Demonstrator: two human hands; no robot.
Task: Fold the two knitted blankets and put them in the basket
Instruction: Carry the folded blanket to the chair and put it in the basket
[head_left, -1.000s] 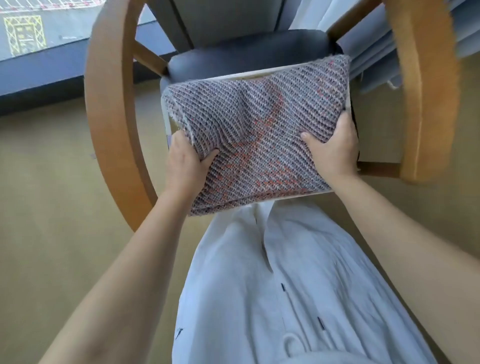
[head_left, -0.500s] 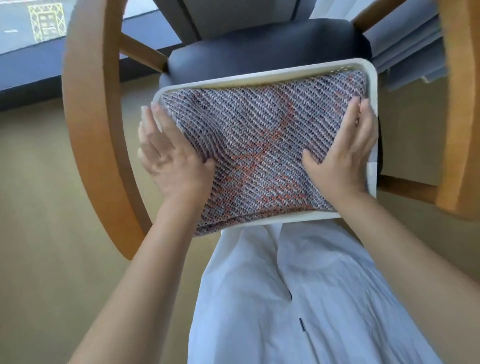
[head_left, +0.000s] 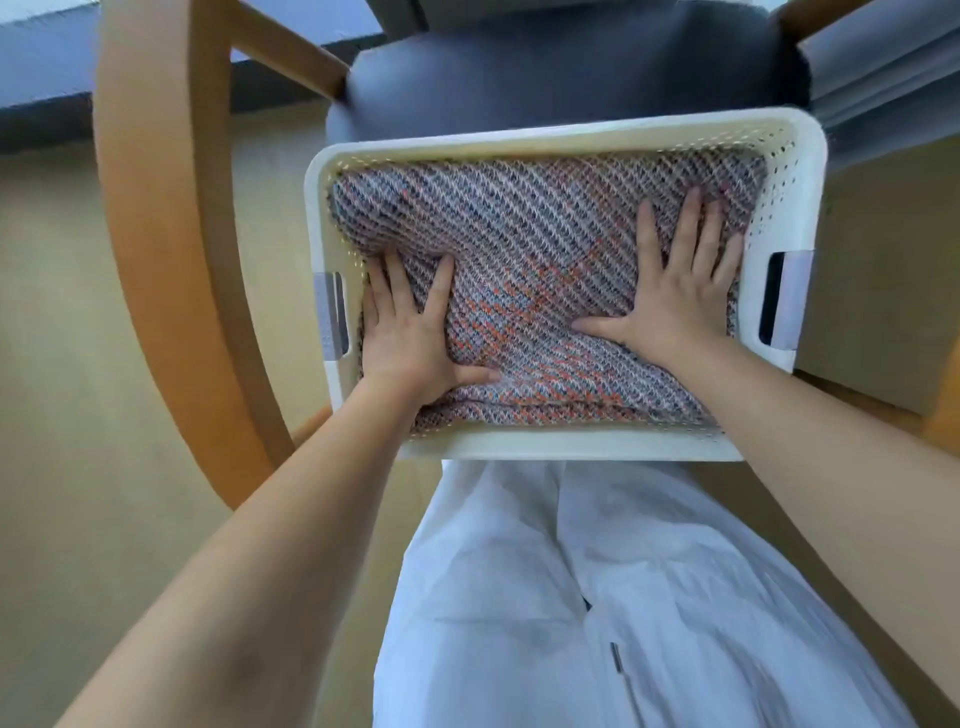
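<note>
A folded knitted blanket (head_left: 530, 249), grey with orange patches, lies inside a white perforated basket (head_left: 571, 447) and fills it almost wall to wall. My left hand (head_left: 410, 332) lies flat on the blanket's near left part, fingers spread. My right hand (head_left: 675, 291) lies flat on its right part, fingers spread too. Neither hand grips anything. Only one blanket shows; whatever lies under it is hidden.
The basket stands on the dark cushioned seat (head_left: 545, 73) of a chair with curved wooden arms (head_left: 161, 208). Tan floor (head_left: 62, 415) lies on the left. Grey curtain folds (head_left: 883, 67) hang at the upper right. My white garment (head_left: 571, 597) fills the bottom.
The blanket went from held above the basket to lying down inside it. Both hands let go of its edges and now lie flat on top of it.
</note>
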